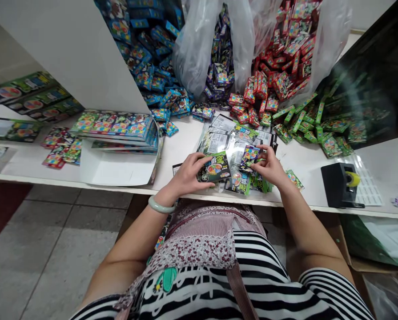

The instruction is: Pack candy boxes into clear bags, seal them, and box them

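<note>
My left hand point(190, 174), with a pale green bangle at the wrist, grips the left side of a black-and-green printed packet point(221, 166). The fingers and thumb of my right hand point(269, 166) pinch a small purple printed box point(250, 155) just to the right of that packet. Beneath both hands lies a spread of clear-and-printed pouches point(216, 138), overlapping on the white table point(182, 141). A small green packet point(295, 178) rests beside my right wrist. What is inside the black-and-green packet cannot be seen.
Blue boxes point(145, 78), purple boxes point(220, 74), red boxes point(262, 84) and green boxes point(305, 121) are heaped along the back. Plastic bags point(199, 49) surround some. A white tray point(118, 166) with printed packs stands left, a black tape dispenser point(335, 184) right.
</note>
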Demonstrator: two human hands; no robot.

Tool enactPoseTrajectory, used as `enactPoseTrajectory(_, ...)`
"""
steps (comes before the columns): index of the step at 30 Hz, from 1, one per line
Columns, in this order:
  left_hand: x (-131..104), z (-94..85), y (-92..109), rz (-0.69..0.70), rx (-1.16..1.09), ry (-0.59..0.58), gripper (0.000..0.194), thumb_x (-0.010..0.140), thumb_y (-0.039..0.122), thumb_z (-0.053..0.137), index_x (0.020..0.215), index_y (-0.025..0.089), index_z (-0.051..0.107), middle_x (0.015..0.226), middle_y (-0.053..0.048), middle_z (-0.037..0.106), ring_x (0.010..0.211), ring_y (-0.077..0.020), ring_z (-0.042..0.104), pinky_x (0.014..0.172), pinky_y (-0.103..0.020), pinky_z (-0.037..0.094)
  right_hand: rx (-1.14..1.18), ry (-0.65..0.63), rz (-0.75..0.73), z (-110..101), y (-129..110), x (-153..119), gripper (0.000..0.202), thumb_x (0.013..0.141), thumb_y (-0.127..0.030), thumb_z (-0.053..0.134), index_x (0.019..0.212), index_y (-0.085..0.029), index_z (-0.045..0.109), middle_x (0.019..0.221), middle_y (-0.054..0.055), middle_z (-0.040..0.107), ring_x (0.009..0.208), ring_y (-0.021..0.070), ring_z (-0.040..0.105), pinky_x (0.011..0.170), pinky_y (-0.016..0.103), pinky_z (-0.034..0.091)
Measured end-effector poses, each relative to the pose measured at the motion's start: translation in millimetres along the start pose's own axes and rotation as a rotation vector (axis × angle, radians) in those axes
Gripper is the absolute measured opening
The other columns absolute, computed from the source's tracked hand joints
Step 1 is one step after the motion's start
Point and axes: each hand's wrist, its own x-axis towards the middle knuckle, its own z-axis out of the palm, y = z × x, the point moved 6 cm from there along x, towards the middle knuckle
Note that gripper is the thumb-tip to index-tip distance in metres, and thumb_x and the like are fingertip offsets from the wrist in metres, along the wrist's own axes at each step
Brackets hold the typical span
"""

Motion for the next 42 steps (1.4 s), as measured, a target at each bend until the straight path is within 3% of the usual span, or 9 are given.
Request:
enactPoseTrajectory(2,-1.9,-0.6,-2.8,-0.019,-0.004,-0.001,0.085,0.076,0.057,0.078,0.146,0.024,0.043,0.130,-0.014,0.050,0.121,-0.0317,0.053,0.103,-0.053,0.050,-0.159,0.027,-0.020,-3.1,0.5,-0.3,0.066,0.076,-0.040,0.071,0.135,-0.027,0.042,0.102,0.003,0.056,0.070,0.0160,0.062,0.065,0.034,0.054)
enactPoseTrajectory(5,-3.6,0.0,-6.2,-0.036,-0.017,-0.003,0.085,0.075,0.057,0.078,0.146,0.025,0.044,0.130,-0.014,0.051,0.120,-0.0315,0.053,0.104,-0.053,0.050,-0.482,0.078,-0.127,-9.8,-8.7,-3.1,0.074,0.077,-0.046,0.073,0.141,-0.023,0.044,0.123,0.015,0.057,0.108,0.0315,0.062,0.096,0.053,0.051)
enactPoseTrajectory(9,-3.9,2.6,-6.6,-0.021,-0.007,-0.007,0.087,0.075,0.058,0.078,0.146,0.024,0.043,0.130,-0.014,0.050,0.121,-0.0315,0.053,0.104,-0.053,0.050,-0.726,-0.043,-0.264,-1.3,-20.1,-4.4,0.098,0.069,-0.051,0.082,0.151,-0.024,0.035,0.157,0.018,0.035,0.147,0.0413,0.030,0.116,0.063,0.030)
enactPoseTrajectory(11,-3.6,3.5,-6.2,-0.022,-0.006,-0.014,0.087,0.075,0.059,0.078,0.146,0.024,0.043,0.130,-0.014,0.050,0.121,-0.0318,0.053,0.104,-0.053,0.050,-0.780,-0.139,-0.280,7.8,-20.6,-2.6,0.098,0.069,-0.049,0.083,0.152,-0.026,0.036,0.159,0.016,0.035,0.148,0.0417,0.028,0.116,0.065,0.028)
enactPoseTrajectory(14,-3.5,1.9,-5.3,-0.023,-0.016,-0.015,0.087,0.074,0.058,0.079,0.147,0.025,0.043,0.129,-0.013,0.050,0.121,-0.0317,0.053,0.104,-0.053,0.050,-0.778,-0.150,-0.330,14.4,-26.4,-0.9,0.079,0.074,-0.041,0.078,0.144,-0.024,0.045,0.146,0.016,0.051,0.139,0.0389,0.044,0.112,0.063,0.035)
enactPoseTrajectory(20,-4.8,-7.7,-4.8,0.011,-0.081,0.026,0.089,0.074,0.055,0.080,0.148,0.025,0.041,0.130,-0.014,0.049,0.122,-0.0306,0.052,0.105,-0.052,0.049,-0.693,0.077,-0.593,2.2,-64.5,-17.0,0.069,0.080,-0.040,0.070,0.143,-0.025,0.044,0.140,0.014,0.049,0.134,0.0340,0.047,0.112,0.055,0.040)
enactPoseTrajectory(25,-2.4,-7.2,-2.5,0.023,-0.066,0.062,0.088,0.073,0.056,0.081,0.147,0.027,0.042,0.131,-0.013,0.048,0.122,-0.0311,0.051,0.104,-0.053,0.049,-0.765,0.266,-0.603,-8.1,-87.5,-27.1,0.075,0.080,-0.041,0.070,0.147,-0.027,0.038,0.141,0.015,0.045,0.132,0.0368,0.045,0.110,0.058,0.039)
enactPoseTrajectory(34,1.1,-3.5,8.4,0.020,-0.020,-0.022,0.085,0.075,0.059,0.077,0.145,0.025,0.044,0.132,-0.014,0.049,0.124,-0.0326,0.050,0.106,-0.053,0.046,-0.837,-0.321,-0.632,34.8,-97.5,-33.7,0.068,0.082,-0.042,0.073,0.143,-0.029,0.047,0.138,0.015,0.052,0.125,0.0375,0.049,0.104,0.058,0.042)
enactPoseTrajectory(42,-0.3,1.9,7.4,-0.007,-0.076,-0.055,0.085,0.073,0.059,0.078,0.144,0.025,0.045,0.132,-0.014,0.049,0.124,-0.0333,0.051,0.106,-0.054,0.047,-0.790,-0.385,-0.612,31.1,-99.1,-30.0,0.063,0.079,-0.043,0.075,0.134,-0.024,0.052,0.127,0.015,0.054,0.120,0.0352,0.050,0.101,0.054,0.045)
